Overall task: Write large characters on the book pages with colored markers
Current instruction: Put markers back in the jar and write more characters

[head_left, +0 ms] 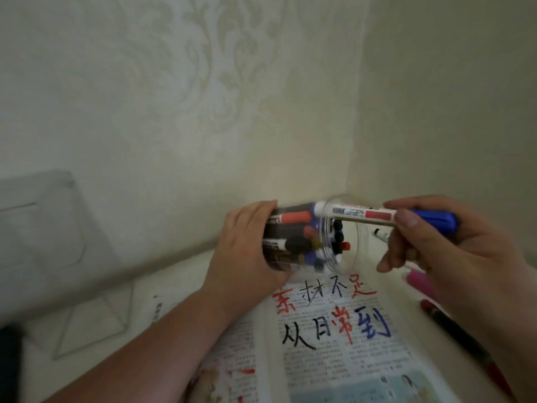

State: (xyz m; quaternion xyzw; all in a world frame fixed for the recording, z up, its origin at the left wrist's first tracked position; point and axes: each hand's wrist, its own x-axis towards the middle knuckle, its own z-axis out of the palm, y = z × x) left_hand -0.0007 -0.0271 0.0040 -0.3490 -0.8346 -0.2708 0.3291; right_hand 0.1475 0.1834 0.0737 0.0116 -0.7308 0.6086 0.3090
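Already two rows of large characters (334, 312) top the book (334, 370) at lower centre, with page space left, while the left hand (247, 248) grips the marker jar (328, 257) and the right hand (456, 257) pinches a blue-capped marker (374, 215) mid-frame.

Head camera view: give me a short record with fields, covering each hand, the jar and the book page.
left hand: grips the clear jar, tipped on its side
right hand: pinches a blue-capped marker at the jar's mouth
jar contents: several markers, red, black, blue
book: open, with large red, black and blue characters
beside book: pink object, dark pen
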